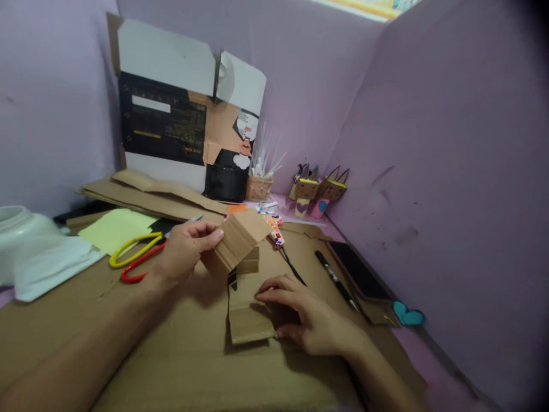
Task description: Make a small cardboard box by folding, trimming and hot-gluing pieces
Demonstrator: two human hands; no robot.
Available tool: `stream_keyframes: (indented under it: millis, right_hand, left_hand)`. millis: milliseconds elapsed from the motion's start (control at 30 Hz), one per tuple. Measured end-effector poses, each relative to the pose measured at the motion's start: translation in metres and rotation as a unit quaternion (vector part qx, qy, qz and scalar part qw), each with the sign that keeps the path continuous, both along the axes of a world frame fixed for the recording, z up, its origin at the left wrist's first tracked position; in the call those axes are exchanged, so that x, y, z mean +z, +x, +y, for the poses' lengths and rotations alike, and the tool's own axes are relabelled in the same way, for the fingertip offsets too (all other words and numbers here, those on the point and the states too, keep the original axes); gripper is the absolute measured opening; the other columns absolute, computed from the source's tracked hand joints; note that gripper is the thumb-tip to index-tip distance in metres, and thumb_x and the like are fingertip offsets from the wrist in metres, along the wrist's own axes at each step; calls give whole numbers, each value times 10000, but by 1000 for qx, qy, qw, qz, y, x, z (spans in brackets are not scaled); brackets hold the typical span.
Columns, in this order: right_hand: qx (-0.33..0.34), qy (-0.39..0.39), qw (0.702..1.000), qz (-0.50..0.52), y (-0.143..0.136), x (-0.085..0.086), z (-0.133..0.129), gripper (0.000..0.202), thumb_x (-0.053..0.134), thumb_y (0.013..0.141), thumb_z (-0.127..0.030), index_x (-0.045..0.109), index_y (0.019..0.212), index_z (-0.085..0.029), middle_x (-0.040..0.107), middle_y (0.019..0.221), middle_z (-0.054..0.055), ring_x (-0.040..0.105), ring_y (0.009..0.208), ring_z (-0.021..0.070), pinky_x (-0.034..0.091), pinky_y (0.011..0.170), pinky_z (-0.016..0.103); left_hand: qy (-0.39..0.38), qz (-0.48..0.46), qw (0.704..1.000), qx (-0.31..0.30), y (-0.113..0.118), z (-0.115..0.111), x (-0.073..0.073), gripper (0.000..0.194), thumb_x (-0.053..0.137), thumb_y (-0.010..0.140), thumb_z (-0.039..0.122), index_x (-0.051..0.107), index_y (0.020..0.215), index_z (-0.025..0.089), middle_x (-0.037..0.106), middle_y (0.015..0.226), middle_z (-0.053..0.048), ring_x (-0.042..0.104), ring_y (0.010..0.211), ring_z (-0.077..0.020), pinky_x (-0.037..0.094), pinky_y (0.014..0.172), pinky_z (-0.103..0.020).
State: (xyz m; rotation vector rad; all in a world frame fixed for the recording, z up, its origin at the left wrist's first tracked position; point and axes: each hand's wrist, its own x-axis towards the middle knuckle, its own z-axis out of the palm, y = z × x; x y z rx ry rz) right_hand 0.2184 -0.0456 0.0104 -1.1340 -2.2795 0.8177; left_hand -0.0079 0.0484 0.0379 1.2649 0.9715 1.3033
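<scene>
My left hand [186,249] pinches a creased piece of cardboard [240,236] between thumb and fingers, held up above the work surface. Below it lies a second folded cardboard strip [250,323] with a black mark near its upper left end. My right hand [304,317] curves over the right side of this strip, thumb at its lower right corner and fingertips near its upper edge. Whether the right fingers grip the strip or merely touch it, I cannot tell. Scissors with one yellow and one red handle [132,252] lie just left of my left hand, their blades partly hidden behind it.
A large cardboard sheet [193,372] covers the table. To the right lie a black pen [337,280], a dark phone [360,269] and a blue heart cutout [407,315]. A flattened box [163,120] leans on the back wall beside a basket [259,187]. A white jar [26,240] stands left.
</scene>
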Motion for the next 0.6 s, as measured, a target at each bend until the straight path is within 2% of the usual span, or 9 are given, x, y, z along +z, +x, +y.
stream_keyframes:
  millis: [100,200,267,333,400,500,567,600]
  right_hand:
    - [11,15,1000,-1,-4,-3,5,586,543,643,57,616,1152,-223,572,1197,65,509,1125,216,402,980,354]
    - [9,25,1000,5,-8,-7,9,496,524,626,73,655,1016,-204,594,1125,58,545,1065,198,419,941,332]
    - [-29,33,999,-2,-10,-10,6,398,562,612,63,643,914,-184,608,1024,50,578,949,182,451,841,300]
    - [-94,36,995,-19,-11,-13,-2,302,602,613,41,607,819,-179,610,892,25,580,794,158,448,693,259]
    - [-154,34,987,-34,-9,-17,-16,218,621,648,10,574,734,-185,600,757,-4,554,667,139,402,582,234]
    - [-238,80,968,0,-2,-17,-36,153,613,741,-68,550,689,-197,572,638,-23,524,570,131,377,520,233]
    - [-285,173,941,60,4,-10,-41,88,618,783,-134,562,775,-202,591,721,2,552,632,148,431,570,254]
    - [-288,228,927,78,5,-5,-40,117,634,784,-157,577,879,-197,616,841,35,581,752,173,468,668,283]
  left_hand:
    - [-7,17,1000,-9,-2,-3,1,159,744,543,266,711,662,167,670,621,18,547,576,-111,413,571,-215]
    - [2,66,998,-9,-7,-5,4,182,729,552,294,699,664,154,662,624,9,540,582,-116,409,571,-220]
    - [20,121,992,-23,-9,-8,5,179,709,581,317,679,638,150,633,598,16,522,566,-112,393,545,-213]
    - [44,193,979,-44,-9,-14,4,192,672,633,341,663,626,149,606,576,19,515,546,-116,382,513,-212]
    - [88,267,958,-55,-7,-22,3,187,632,689,332,667,657,151,612,590,15,530,549,-125,386,502,-215]
    - [226,349,907,-69,-2,-37,3,143,589,754,257,678,718,151,649,653,-1,566,602,-130,404,547,-215]
    - [320,378,865,-78,0,-45,4,146,561,791,216,669,723,145,643,660,-11,563,618,-122,402,575,-216]
    - [351,386,849,-81,2,-49,5,157,551,806,208,663,718,142,634,655,-14,557,620,-119,397,580,-216]
